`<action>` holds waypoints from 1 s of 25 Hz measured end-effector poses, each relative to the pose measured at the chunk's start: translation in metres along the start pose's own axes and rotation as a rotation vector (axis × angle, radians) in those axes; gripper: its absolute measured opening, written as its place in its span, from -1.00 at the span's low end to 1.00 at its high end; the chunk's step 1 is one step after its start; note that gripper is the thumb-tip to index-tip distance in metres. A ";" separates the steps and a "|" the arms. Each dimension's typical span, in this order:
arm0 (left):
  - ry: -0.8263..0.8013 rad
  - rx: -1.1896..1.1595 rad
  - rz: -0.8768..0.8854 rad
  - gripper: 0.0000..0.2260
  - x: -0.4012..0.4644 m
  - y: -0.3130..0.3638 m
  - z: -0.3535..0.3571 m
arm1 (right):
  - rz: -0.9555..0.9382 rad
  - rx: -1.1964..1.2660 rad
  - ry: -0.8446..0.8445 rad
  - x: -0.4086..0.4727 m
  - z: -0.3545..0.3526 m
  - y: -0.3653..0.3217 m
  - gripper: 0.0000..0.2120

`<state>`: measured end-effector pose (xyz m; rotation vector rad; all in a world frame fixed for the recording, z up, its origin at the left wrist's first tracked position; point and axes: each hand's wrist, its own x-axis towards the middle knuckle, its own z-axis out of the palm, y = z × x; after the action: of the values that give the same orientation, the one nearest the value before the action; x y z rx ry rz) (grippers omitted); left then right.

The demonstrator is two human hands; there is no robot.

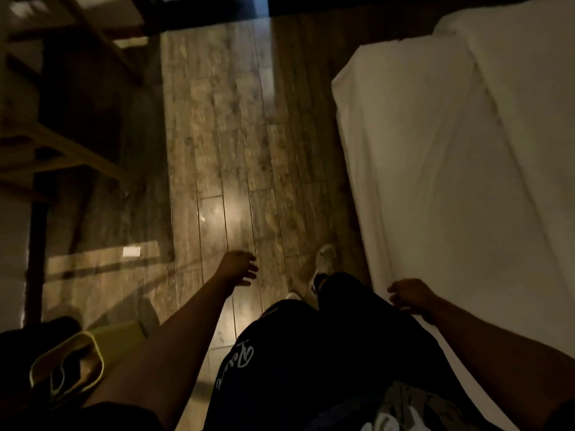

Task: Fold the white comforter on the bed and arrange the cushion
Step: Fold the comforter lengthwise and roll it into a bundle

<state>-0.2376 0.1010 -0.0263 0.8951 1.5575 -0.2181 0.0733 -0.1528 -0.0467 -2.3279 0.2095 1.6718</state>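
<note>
Beside the bed [529, 42], a person stands on a wood floor [217, 135] in dim light. Their right hand [407, 295] pinches the edge of the comforter [451, 166], which drapes over the bed's side. Their left hand [238, 267] hangs free, fingers loose, holding nothing.

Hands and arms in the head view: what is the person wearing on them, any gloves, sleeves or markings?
Both forearms are bare, with no sleeves reaching them. The left hand and right hand have no gloves. No watch, band or ring shows, though the picture is dim and blurred. Lower down, the person wears dark trousers with pale script lettering on the left leg.
</note>
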 end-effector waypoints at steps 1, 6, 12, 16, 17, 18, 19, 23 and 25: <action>0.008 0.016 0.045 -0.82 0.011 0.033 0.000 | 0.030 -0.008 0.002 0.008 -0.007 -0.003 -0.91; 0.058 0.027 0.123 -0.83 0.069 0.189 0.001 | 0.020 0.020 -0.054 0.059 -0.045 -0.107 -0.89; 0.087 0.269 -0.078 -0.81 0.109 0.258 -0.011 | -0.154 0.080 -0.106 0.080 -0.065 -0.309 -0.82; 0.086 0.270 -0.248 -0.83 0.134 0.290 -0.030 | -0.366 0.079 -0.141 0.082 -0.070 -0.461 -0.83; 0.080 0.271 -0.264 -0.84 0.140 0.300 -0.034 | -0.424 0.090 -0.138 0.081 -0.072 -0.496 -0.83; 0.066 0.280 -0.275 -0.85 0.148 0.310 -0.039 | -0.465 0.095 -0.128 0.081 -0.074 -0.527 -0.82; 0.062 0.302 -0.278 -0.85 0.161 0.326 -0.046 | -0.493 0.101 -0.117 0.085 -0.076 -0.560 -0.81; 0.058 0.219 -0.252 -0.86 0.215 0.431 -0.075 | -0.475 0.124 -0.068 0.105 -0.086 -0.651 -0.79; 0.016 0.173 -0.220 -0.82 0.241 0.499 -0.082 | -0.380 0.142 -0.031 0.117 -0.096 -0.668 -0.78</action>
<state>0.0371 0.5884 -0.0525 0.8594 1.6703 -0.5106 0.3786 0.4601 -0.0408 -2.0772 -0.1123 1.4532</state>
